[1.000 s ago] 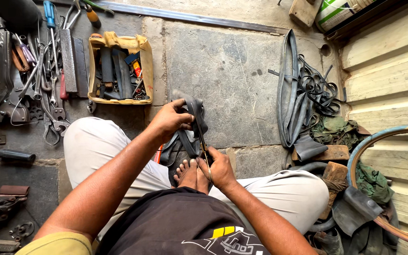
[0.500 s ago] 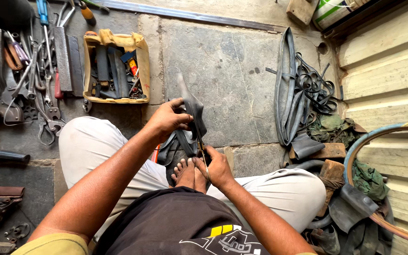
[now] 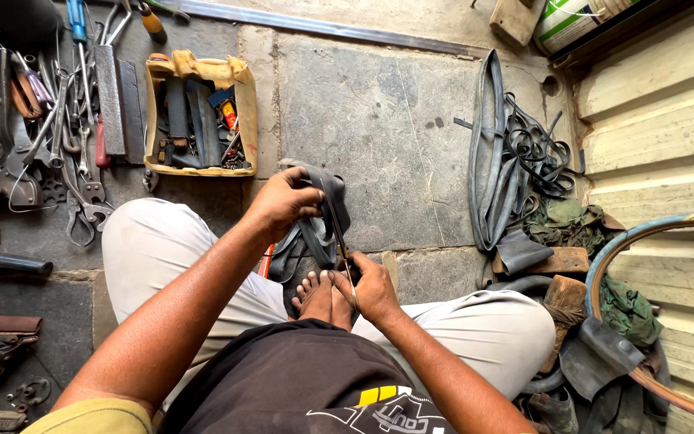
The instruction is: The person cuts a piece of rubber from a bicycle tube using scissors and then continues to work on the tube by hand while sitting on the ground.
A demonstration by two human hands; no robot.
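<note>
Little has changed since the earlier frames: the view has shifted slightly, while both hands stay on the same piece of work above the crossed bare feet (image 3: 324,296). The left hand (image 3: 283,202) is still clenched around a folded black rubber inner tube (image 3: 327,213), held up over the stone floor (image 3: 379,128) in front of the knees; the right hand (image 3: 373,288) grips the handles of a pair of scissors (image 3: 342,241), whose blades run up into the rubber — how far they are open cannot be made out. A yellow tray (image 3: 242,120) just beyond the left knee holds dark rubber strips, a small red item and loose bits too small to name. Spanners and pliers (image 3: 66,137) lie spread on the floor at the left, partly cut off by the frame edge. At the right a heap of old tubes (image 3: 516,177) lies beside a wheel rim (image 3: 604,265), only partly in view.
</note>
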